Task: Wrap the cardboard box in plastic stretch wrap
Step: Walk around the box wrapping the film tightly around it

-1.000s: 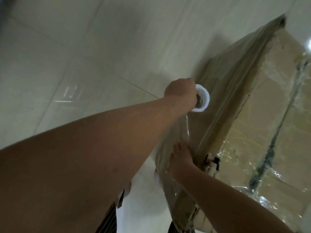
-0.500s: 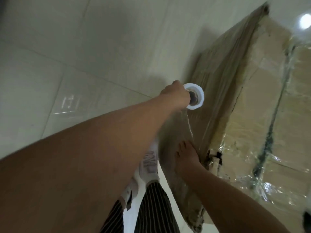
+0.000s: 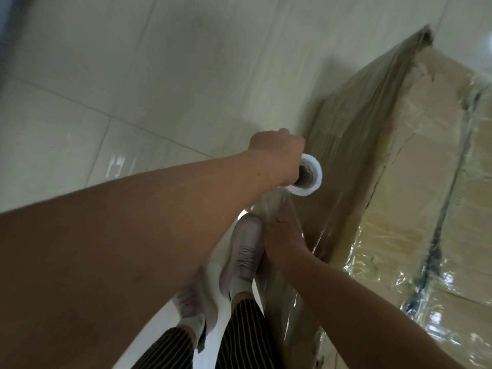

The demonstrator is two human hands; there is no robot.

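Note:
A large cardboard box (image 3: 415, 182) stands on the floor at the right, its top and near side covered in shiny clear film. My left hand (image 3: 277, 153) grips the top end of a white stretch-wrap roll (image 3: 310, 179), held upright close to the box's left side. A sheet of clear film (image 3: 277, 206) runs from the roll down toward my right hand (image 3: 285, 238), which rests with straight fingers flat on the film at the box's near side. The lower part of the roll is hidden behind my arm.
Pale glossy floor tiles (image 3: 159, 89) spread out to the left and far side of the box. My feet in light sneakers (image 3: 243, 251) and striped trousers (image 3: 239, 336) stand just left of the box, close to its near corner.
The view has shifted, so the box sits lower and further right. My left hand has carried the roll a little along the box's side. My right hand stays pressed on the film.

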